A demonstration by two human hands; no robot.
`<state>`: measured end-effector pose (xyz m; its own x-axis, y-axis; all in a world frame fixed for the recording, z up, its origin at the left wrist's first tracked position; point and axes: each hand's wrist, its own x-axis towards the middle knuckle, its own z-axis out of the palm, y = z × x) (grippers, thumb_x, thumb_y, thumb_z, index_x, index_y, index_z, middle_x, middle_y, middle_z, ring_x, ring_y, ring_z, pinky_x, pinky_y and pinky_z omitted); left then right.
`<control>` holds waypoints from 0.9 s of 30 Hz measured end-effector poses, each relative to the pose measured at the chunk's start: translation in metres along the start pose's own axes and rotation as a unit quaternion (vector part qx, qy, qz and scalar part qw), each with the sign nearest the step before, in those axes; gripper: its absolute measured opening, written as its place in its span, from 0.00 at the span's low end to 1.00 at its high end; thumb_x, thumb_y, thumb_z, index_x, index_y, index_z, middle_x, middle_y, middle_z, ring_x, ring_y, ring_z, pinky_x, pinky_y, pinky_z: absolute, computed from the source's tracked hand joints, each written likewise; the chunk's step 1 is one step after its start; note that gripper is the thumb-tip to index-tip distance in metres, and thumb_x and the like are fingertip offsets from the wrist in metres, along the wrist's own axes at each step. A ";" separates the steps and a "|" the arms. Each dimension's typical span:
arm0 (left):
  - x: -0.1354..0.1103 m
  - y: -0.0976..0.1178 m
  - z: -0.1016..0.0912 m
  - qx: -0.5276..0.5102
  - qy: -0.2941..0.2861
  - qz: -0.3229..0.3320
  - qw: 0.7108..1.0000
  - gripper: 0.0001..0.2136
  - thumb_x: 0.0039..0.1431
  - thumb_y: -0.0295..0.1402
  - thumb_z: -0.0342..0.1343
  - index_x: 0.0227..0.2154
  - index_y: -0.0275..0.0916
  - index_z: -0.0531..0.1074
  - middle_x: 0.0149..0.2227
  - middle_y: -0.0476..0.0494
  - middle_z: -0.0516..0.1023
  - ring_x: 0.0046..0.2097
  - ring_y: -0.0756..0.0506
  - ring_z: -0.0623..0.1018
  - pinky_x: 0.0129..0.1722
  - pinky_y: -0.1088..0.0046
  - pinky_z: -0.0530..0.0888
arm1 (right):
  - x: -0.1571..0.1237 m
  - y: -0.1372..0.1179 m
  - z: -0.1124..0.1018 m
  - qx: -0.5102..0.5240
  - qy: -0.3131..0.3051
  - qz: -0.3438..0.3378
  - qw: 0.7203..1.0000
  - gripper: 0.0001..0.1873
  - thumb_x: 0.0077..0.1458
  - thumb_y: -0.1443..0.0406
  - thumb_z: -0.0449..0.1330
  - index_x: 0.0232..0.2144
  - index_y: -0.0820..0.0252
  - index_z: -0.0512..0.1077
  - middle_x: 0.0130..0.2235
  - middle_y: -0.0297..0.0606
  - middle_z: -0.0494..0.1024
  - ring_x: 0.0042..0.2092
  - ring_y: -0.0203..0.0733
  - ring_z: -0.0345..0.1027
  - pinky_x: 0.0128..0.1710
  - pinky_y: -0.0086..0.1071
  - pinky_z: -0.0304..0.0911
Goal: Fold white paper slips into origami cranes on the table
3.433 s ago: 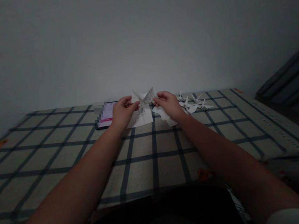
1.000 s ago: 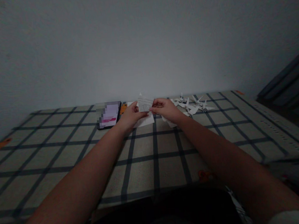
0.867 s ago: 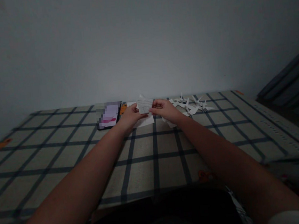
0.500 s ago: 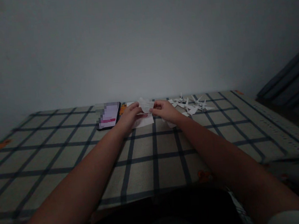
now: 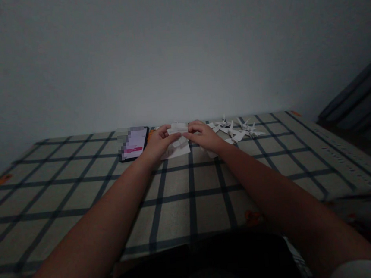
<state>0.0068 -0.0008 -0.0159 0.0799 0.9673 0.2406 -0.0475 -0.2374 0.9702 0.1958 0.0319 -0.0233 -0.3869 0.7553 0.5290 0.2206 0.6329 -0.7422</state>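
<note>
A small creased sheet of white paper [image 5: 177,130] is held up between my two hands near the back of the table. My left hand [image 5: 160,142] grips its left side, thumb across the near face and fingers behind. From the right, my right hand [image 5: 204,136] pinches the same sheet, and the two thumb tips almost meet at its middle. More white paper [image 5: 178,150] lies flat on the cloth beneath my hands. Several folded white paper cranes [image 5: 233,131] sit just right of my right hand.
A phone [image 5: 134,144] with a lit, partly blurred screen lies left of my left hand. The table wears a checked cloth [image 5: 179,217] with orange prints. Behind it rises a pale wall [image 5: 178,57], and dark folded fabric [image 5: 359,85] hangs at the far right.
The held paper has tipped lower and flatter. My left thumb has come across onto its near face, closer to my right thumb. The cranes and phone stay in place.
</note>
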 end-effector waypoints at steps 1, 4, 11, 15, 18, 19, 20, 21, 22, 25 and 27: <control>0.001 -0.001 -0.001 0.004 -0.002 0.001 1.000 0.19 0.43 0.39 0.70 0.37 0.38 0.75 0.36 0.45 0.81 0.36 0.44 0.79 0.41 0.66 0.75 | 0.001 0.001 0.000 0.017 0.009 -0.001 1.000 0.12 0.53 0.56 0.63 0.28 0.58 0.71 0.39 0.38 0.71 0.43 0.40 0.66 0.48 0.36 0.62; 0.003 -0.003 -0.002 0.012 -0.013 0.005 1.000 0.20 0.44 0.41 0.70 0.39 0.37 0.77 0.38 0.43 0.81 0.38 0.44 0.79 0.42 0.66 0.74 | 0.002 0.004 0.002 0.099 0.001 0.047 0.994 0.11 0.51 0.57 0.65 0.32 0.58 0.72 0.39 0.37 0.73 0.41 0.39 0.68 0.46 0.36 0.64; 0.002 -0.001 -0.002 0.018 -0.004 -0.022 1.000 0.20 0.44 0.42 0.71 0.39 0.36 0.77 0.38 0.41 0.82 0.38 0.44 0.79 0.39 0.69 0.74 | 0.004 0.000 0.004 0.190 0.025 0.099 0.976 0.18 0.45 0.65 0.67 0.39 0.54 0.66 0.34 0.30 0.72 0.35 0.35 0.68 0.37 0.31 0.66; 0.001 0.000 -0.002 0.024 -0.003 -0.013 1.000 0.19 0.44 0.41 0.70 0.38 0.37 0.77 0.37 0.43 0.81 0.37 0.44 0.79 0.39 0.68 0.74 | 0.004 -0.004 0.003 0.211 0.010 0.135 0.968 0.22 0.47 0.65 0.66 0.46 0.55 0.70 0.32 0.30 0.72 0.33 0.34 0.68 0.35 0.30 0.66; 0.001 -0.001 -0.003 0.032 -0.007 -0.006 0.999 0.19 0.43 0.41 0.71 0.37 0.37 0.77 0.37 0.43 0.81 0.37 0.44 0.79 0.40 0.67 0.74 | 0.004 -0.006 0.002 0.195 -0.003 0.156 0.968 0.13 0.49 0.62 0.65 0.38 0.59 0.74 0.30 0.31 0.73 0.32 0.34 0.66 0.34 0.30 0.66; 0.001 -0.001 -0.003 0.032 -0.008 -0.007 0.999 0.19 0.43 0.42 0.71 0.36 0.37 0.77 0.37 0.43 0.81 0.37 0.43 0.79 0.41 0.67 0.74 | 0.003 -0.006 0.002 0.180 -0.006 0.157 0.971 0.10 0.50 0.61 0.65 0.35 0.60 0.75 0.28 0.32 0.73 0.31 0.34 0.66 0.34 0.30 0.65; 0.002 -0.001 -0.003 0.031 -0.008 -0.009 0.999 0.19 0.43 0.42 0.71 0.36 0.37 0.77 0.37 0.43 0.81 0.37 0.43 0.79 0.41 0.66 0.74 | 0.003 -0.006 0.001 0.166 -0.009 0.154 0.974 0.10 0.50 0.60 0.65 0.31 0.61 0.75 0.27 0.32 0.72 0.30 0.33 0.65 0.33 0.30 0.64; 0.002 -0.002 -0.003 0.031 -0.007 -0.011 0.999 0.18 0.43 0.42 0.70 0.36 0.38 0.77 0.36 0.43 0.81 0.37 0.43 0.79 0.40 0.66 0.74 | 0.003 -0.006 0.001 0.155 -0.009 0.149 0.977 0.10 0.50 0.59 0.65 0.29 0.61 0.74 0.26 0.31 0.72 0.29 0.33 0.64 0.33 0.30 0.63; 0.002 -0.002 -0.003 0.030 -0.003 -0.013 0.999 0.18 0.44 0.43 0.70 0.35 0.38 0.77 0.36 0.43 0.81 0.37 0.43 0.79 0.40 0.66 0.75 | 0.003 -0.006 0.001 0.148 -0.004 0.144 0.978 0.11 0.51 0.59 0.65 0.27 0.61 0.74 0.25 0.31 0.72 0.29 0.33 0.64 0.32 0.30 0.63; 0.004 -0.006 -0.003 0.012 0.006 -0.026 1.000 0.19 0.45 0.42 0.69 0.39 0.39 0.75 0.38 0.44 0.79 0.38 0.45 0.79 0.41 0.67 0.75 | 0.005 -0.004 0.000 0.145 0.028 0.145 0.978 0.10 0.51 0.60 0.65 0.27 0.60 0.73 0.25 0.32 0.72 0.28 0.34 0.65 0.32 0.30 0.63; 0.005 -0.009 -0.003 -0.011 -0.012 -0.042 0.999 0.25 0.43 0.39 0.71 0.45 0.42 0.71 0.40 0.45 0.79 0.39 0.45 0.79 0.41 0.67 0.75 | 0.006 -0.003 0.000 0.142 0.048 0.152 0.977 0.08 0.51 0.60 0.65 0.28 0.60 0.73 0.26 0.32 0.73 0.29 0.34 0.66 0.32 0.30 0.65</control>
<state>0.0048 0.0059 -0.0232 0.1092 0.9813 0.1584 -0.0609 -0.1525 0.9864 0.1929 0.0343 -0.0180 -0.2540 0.9217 0.2930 0.0492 0.3149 -0.9479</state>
